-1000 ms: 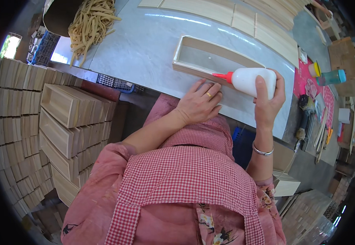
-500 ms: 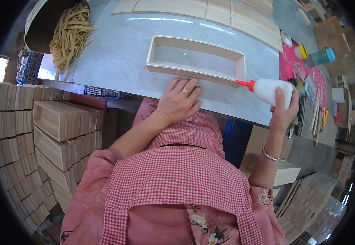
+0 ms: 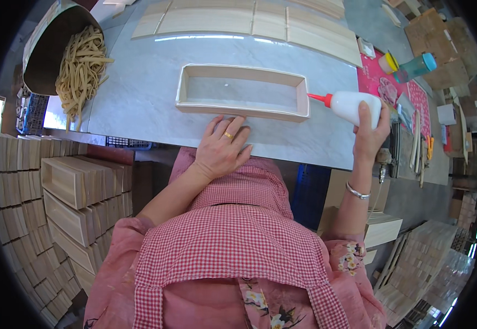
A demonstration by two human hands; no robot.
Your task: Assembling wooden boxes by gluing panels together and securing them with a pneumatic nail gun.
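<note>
A shallow rectangular wooden frame (image 3: pixel 244 109) lies on the grey marbled tabletop, its long side toward me. Its top rim looks white, and the tabletop shows through its middle. At the near long side rests my left hand (image 3: pixel 225 145), fingers apart and fingertips against or just beside the wood. A ring is on one finger. In my right hand (image 3: pixel 373 123) is a white squeeze bottle (image 3: pixel 353 107) with a red nozzle (image 3: pixel 321 99), held on its side. The nozzle tip points left and meets the rim of the frame's right end.
Thin wooden boards (image 3: pixel 222 22) lie along the table's far side. Pale flat strips (image 3: pixel 79 71) spill from a tipped container (image 3: pixel 41 66) at left. A teal cup (image 3: pixel 416 67) stands at right. Wooden boxes (image 3: pixel 63 181) are stacked low on the left.
The nozzle tip has moved from the frame's near right corner farther along its right end. The whole view has shifted slightly, so the frame appears farther left.
</note>
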